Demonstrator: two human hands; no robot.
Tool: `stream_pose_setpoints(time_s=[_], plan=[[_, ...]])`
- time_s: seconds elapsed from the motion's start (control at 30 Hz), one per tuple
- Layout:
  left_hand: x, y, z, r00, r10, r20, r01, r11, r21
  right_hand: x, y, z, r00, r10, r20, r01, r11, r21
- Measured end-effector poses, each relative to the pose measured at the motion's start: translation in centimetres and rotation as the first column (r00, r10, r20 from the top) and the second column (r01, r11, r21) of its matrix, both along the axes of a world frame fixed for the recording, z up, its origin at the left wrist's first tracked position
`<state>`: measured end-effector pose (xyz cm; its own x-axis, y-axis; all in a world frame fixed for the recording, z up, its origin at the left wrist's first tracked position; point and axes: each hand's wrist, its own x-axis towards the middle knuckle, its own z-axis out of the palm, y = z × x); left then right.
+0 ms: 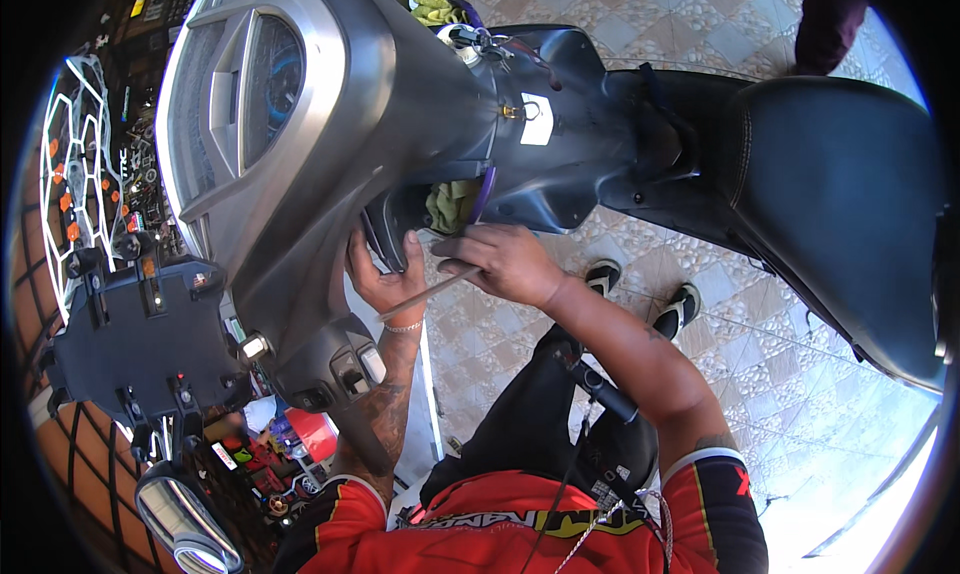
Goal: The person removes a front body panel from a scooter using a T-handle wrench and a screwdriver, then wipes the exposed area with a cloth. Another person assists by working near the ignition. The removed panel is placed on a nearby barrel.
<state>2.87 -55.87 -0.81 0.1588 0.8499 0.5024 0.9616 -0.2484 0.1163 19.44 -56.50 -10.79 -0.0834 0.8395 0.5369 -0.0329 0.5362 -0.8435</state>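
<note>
1. Right hand (505, 261): thin strip (430, 294) is being pinched, long axis running near-left to far-right.
2. Left hand (385, 282), nearer black flap (382, 236), is being held wide; contact can't be told.
3. Flap is sitting far-left of strip.

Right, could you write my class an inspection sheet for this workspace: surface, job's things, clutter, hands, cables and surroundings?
Surface: patterned floor tiles beneath.
Job's things: dark scooter; green cloth in its open pocket; thin rod.
Clutter: assorted coloured items, including a red box, lower left.
Hands: left hand beside the pocket, grip unclear; right hand pinches the thin rod.
Cables: dark cord at the wearer's front.
Surroundings: another person's leg, upper right.
</note>
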Motion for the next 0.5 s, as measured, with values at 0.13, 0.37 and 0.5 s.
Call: stream_pose_setpoints(time_s=[0.13,0.37,0.5], plan=[[0.4,0.0,-0.1,0.999,0.016,-0.028,-0.015,0.999,0.034,0.3,-3.4,-3.7,0.999,0.035,0.036,-0.029,0.988,-0.155],[0.9,-0.1,-0.6,0.996,0.051,0.076,-0.053,0.998,0.016,3.9,-11.7,-8.9,0.986,0.113,0.119,-0.061,0.926,-0.373],[0.9,-0.1,-0.7,0.994,0.060,0.087,-0.062,0.998,0.014,6.6,-16.4,-10.7,0.971,0.201,0.128,-0.113,0.862,-0.494]])
